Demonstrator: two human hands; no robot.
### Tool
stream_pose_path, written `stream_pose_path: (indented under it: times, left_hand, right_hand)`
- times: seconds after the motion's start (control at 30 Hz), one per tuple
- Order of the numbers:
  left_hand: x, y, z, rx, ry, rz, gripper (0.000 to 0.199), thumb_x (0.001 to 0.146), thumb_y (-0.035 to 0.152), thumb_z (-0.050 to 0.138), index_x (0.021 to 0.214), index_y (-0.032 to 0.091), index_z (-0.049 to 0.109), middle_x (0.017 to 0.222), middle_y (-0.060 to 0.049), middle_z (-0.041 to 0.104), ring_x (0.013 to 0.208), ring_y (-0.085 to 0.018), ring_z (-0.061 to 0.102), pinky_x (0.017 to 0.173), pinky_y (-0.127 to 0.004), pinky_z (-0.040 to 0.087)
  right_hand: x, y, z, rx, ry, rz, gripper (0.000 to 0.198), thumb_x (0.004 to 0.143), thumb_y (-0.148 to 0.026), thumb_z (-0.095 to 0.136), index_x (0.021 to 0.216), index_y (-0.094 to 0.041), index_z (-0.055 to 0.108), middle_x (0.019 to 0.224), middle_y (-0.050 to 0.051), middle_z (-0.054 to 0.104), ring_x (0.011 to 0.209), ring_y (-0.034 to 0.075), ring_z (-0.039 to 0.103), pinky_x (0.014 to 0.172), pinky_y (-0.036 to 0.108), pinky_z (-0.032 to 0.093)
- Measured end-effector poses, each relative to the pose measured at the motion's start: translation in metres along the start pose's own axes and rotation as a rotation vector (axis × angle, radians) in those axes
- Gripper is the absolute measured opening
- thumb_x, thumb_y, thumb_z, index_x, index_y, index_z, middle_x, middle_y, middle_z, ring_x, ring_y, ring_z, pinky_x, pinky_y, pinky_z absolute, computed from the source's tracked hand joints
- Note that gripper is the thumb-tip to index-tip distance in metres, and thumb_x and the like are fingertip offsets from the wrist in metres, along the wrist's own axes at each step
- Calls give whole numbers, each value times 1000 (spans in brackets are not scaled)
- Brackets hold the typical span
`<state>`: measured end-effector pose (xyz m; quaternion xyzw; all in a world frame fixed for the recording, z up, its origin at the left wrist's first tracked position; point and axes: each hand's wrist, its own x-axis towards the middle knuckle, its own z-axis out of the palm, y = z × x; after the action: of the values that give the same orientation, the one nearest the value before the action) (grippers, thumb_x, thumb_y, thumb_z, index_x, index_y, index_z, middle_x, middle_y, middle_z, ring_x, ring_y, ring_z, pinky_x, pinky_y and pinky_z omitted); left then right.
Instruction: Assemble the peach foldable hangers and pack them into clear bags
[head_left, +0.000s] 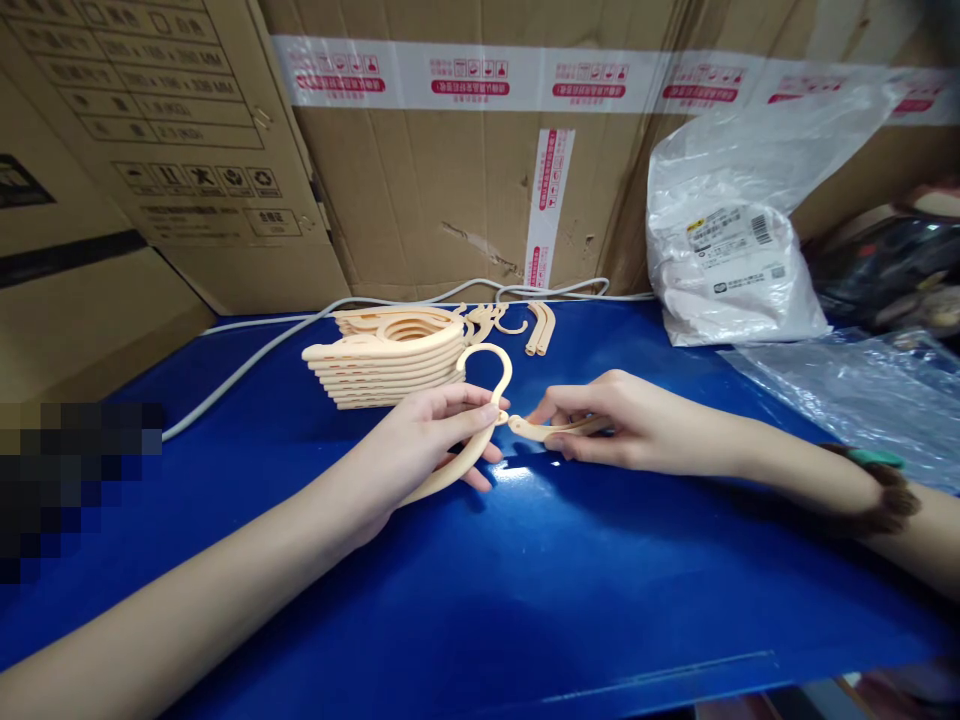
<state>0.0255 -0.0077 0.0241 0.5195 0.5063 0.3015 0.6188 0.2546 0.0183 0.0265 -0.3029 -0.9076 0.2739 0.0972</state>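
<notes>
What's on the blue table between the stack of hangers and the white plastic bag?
In the head view, some cream hook-shaped pieces lie beside the stack, then two curved pieces before the white bag; a pale cable runs behind.

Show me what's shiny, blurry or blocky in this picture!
Head view: white glare on the blue table, between the left hand and right hand; head view: blurry dark heap at the right edge; head view: blocky patch at the left edge.
</notes>
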Motion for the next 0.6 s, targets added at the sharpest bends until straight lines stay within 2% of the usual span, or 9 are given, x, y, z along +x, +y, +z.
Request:
stream_pose_path:
  times: [0.1, 0.23, 0.4, 0.6]
  left_hand:
    - [-1, 2, 1, -8, -1, -36, 19, 89, 28, 64, 101, 14, 65, 64, -2, 69, 47, -9, 61, 48, -16, 48]
    - [0, 2, 1, -20, -15, -36, 17, 90, 26, 63, 102, 13, 66, 63, -1, 69, 47, -8, 61, 46, -14, 48]
    - [-1, 2, 1, -23, -35, -29, 22, 89, 26, 65, 106, 13, 67, 66, -2, 70, 48, -8, 62, 48, -14, 49]
    - [-4, 5, 3, -18, -34, -30, 24, 88, 26, 65, 108, 12, 67, 65, -1, 69, 47, -9, 61, 48, -15, 50]
  right_hand:
    - [1, 1, 0, -109, 57, 6, 20, 93, -28, 55, 109, -19, 63, 67, -4, 59, 54, 9, 48, 53, 21, 33]
    - [1, 1, 1, -218, 87, -15, 25, 97, -35, 52, 111, -19, 64, 75, -1, 65, 61, 11, 56, 58, 23, 36]
    - [0, -1, 6, -333, 119, -112, 20, 98, -28, 49, 106, -17, 64, 94, 4, 66, 74, 13, 61, 65, 24, 39]
    - [-2, -5, 11, -437, 136, -143, 21, 96, -24, 47, 106, -16, 64, 91, 3, 62, 68, 13, 58, 60, 25, 39]
